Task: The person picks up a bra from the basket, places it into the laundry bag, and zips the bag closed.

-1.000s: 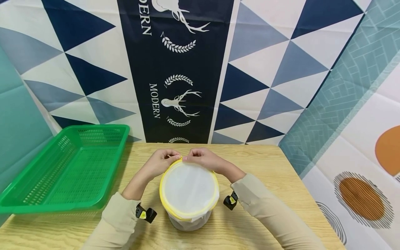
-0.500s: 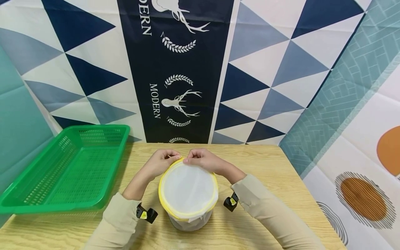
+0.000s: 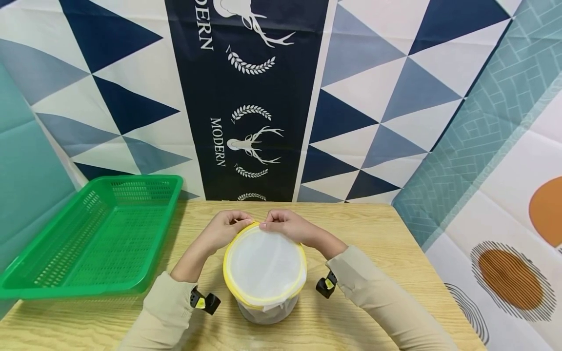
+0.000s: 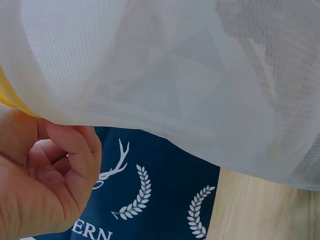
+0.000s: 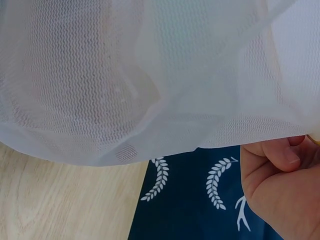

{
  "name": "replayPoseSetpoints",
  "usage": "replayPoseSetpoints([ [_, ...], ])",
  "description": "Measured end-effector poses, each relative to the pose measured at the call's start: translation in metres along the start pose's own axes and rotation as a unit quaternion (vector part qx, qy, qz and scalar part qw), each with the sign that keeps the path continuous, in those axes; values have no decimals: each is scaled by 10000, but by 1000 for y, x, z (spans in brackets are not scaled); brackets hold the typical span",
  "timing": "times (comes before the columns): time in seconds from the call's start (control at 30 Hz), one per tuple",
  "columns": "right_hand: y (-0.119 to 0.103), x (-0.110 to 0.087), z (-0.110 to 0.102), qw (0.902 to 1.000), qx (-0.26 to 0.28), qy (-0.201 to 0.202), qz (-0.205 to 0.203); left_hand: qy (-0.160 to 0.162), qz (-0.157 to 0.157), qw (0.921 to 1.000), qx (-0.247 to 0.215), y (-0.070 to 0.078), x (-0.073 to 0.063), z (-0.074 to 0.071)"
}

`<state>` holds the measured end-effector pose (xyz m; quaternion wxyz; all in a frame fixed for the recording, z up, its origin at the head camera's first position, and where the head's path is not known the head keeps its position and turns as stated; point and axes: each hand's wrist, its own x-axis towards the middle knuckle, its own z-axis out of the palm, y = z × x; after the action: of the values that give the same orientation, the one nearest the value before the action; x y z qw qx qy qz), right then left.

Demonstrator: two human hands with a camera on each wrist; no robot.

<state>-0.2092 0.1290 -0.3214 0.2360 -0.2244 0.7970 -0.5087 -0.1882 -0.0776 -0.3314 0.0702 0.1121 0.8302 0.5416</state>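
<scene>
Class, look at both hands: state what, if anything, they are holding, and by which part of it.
The left hand and right hand pinch the white mesh bag by its yellow rim, side by side at the far edge.

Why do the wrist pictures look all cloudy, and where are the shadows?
Left wrist view: the white mesh bag fills the top, making things behind it hazy; right wrist view: the mesh veils much there too; head view: left hand and right hand look clearer, soft shadows on the wooden table.
</scene>
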Motion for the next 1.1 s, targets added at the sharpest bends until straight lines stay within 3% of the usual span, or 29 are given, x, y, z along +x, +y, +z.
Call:
replayPoseSetpoints([
  [0.47, 3, -8, -5, 9999, 103, 10, 30, 42, -115, 9999, -22, 0, 0, 2],
  [0.77, 3, -4, -7, 9992, -225, 225, 250, 17, -80, 10000, 39, 5, -1, 3],
  [1.1, 1, -1, -7, 9996, -229, 130, 81, -119, -55, 9999, -40, 7, 0, 2],
])
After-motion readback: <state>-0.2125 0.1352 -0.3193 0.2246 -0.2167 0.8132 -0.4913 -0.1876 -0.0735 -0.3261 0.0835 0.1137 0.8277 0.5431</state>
